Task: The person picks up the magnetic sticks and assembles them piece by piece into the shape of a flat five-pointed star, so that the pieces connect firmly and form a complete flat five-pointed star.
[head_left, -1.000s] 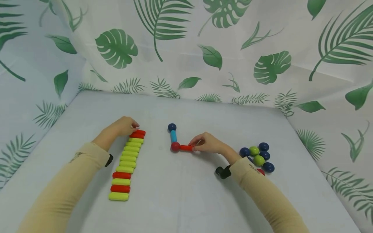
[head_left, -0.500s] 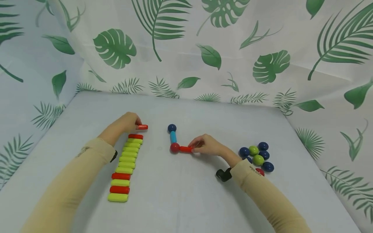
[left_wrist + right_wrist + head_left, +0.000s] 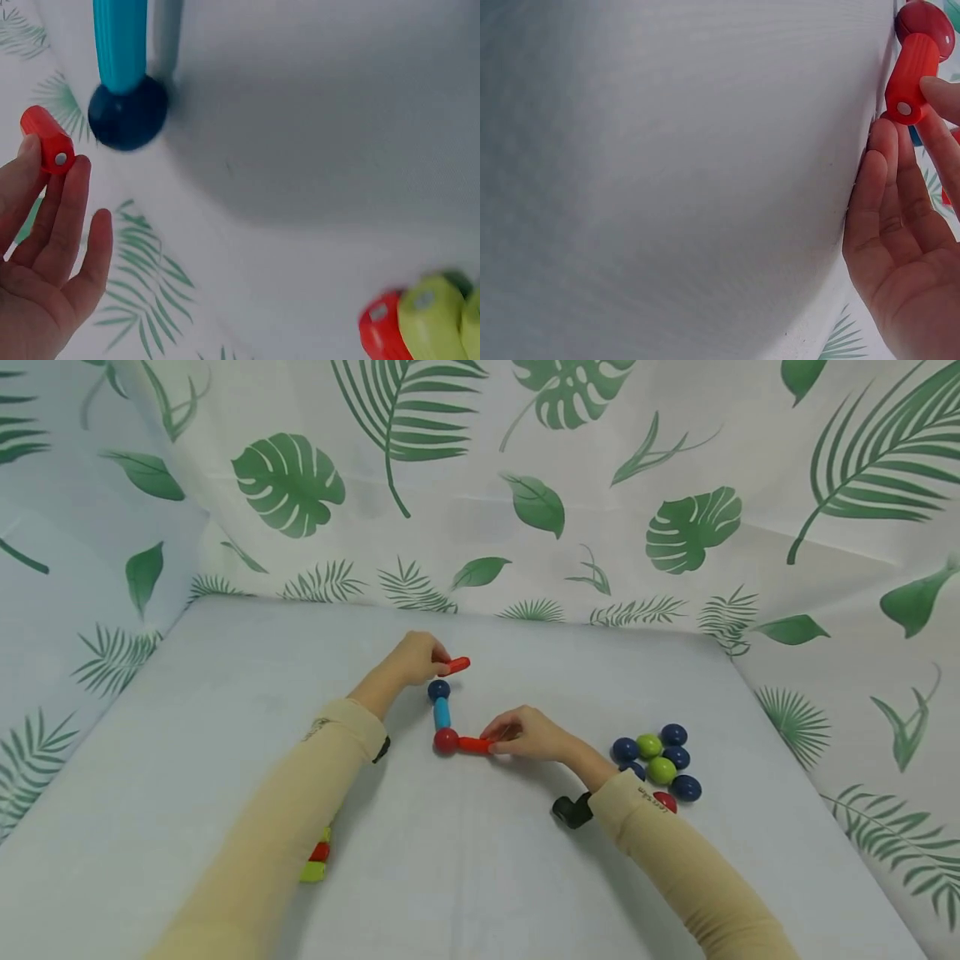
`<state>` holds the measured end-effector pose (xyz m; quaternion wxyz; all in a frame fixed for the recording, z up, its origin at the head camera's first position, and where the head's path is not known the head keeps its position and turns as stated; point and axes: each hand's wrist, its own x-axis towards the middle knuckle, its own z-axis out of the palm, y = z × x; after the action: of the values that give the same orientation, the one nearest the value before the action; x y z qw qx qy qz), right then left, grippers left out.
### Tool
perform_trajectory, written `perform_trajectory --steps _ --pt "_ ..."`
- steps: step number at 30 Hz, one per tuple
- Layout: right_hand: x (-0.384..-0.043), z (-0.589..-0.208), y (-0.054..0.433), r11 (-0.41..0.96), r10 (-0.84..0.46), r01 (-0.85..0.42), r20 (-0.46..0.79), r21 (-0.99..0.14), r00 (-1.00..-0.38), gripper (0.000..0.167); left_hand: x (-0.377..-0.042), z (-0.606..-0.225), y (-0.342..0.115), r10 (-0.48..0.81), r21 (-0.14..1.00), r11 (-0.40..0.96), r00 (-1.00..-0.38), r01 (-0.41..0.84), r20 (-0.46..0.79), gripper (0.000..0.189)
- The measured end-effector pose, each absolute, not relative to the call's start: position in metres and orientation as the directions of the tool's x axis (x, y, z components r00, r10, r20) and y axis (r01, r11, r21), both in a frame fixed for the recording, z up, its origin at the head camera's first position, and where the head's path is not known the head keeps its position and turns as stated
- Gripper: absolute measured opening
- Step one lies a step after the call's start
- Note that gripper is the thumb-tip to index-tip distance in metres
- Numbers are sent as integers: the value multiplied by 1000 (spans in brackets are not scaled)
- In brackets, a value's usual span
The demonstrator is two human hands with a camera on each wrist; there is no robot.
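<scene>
My left hand point(image 3: 417, 658) pinches a red rod point(image 3: 455, 666) between thumb and fingers, just above and behind a dark blue ball point(image 3: 438, 690). In the left wrist view a small silvery disc shows on the end of this red rod point(image 3: 49, 141). From the blue ball a light blue rod point(image 3: 442, 714) runs to a red ball point(image 3: 446, 741). A second red rod point(image 3: 474, 745) joins the red ball on its right side. By its free end, my right hand point(image 3: 531, 732) pinches that rod, as the right wrist view also shows.
Several dark blue, green and red balls point(image 3: 662, 770) lie in a cluster right of my right forearm. Green and red rods point(image 3: 313, 871) peek out beside my left sleeve, which hides most of their row. A leaf-printed cloth point(image 3: 442, 527) stands behind the white table point(image 3: 480, 860).
My left hand has lifted a red rod from the far end of the row and carried it right, over to the dark blue ball. The right hand stays on its rod.
</scene>
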<state>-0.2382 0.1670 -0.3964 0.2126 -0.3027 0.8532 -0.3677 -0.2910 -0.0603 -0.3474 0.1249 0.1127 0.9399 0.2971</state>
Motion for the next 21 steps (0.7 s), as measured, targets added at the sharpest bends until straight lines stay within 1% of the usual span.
perform_trajectory --steps 3,7,16,21 --pt "-238 -396 167 538 -675 -347 -146 -768 -723 22 -293 -351 -47 276 588 799 -945 126 -172 24" --pt "-238 -395 166 533 -676 -339 -150 -775 -721 21 -294 -357 -38 252 547 828 -953 123 -167 22" --pt "-238 -396 166 539 -669 -340 -146 -771 -729 20 -290 -364 -37 182 497 867 -951 36 -250 22" --pt "-238 -397 166 539 -664 -332 -148 -774 -733 20 -289 -364 -38 190 482 875 -950 49 -248 23"
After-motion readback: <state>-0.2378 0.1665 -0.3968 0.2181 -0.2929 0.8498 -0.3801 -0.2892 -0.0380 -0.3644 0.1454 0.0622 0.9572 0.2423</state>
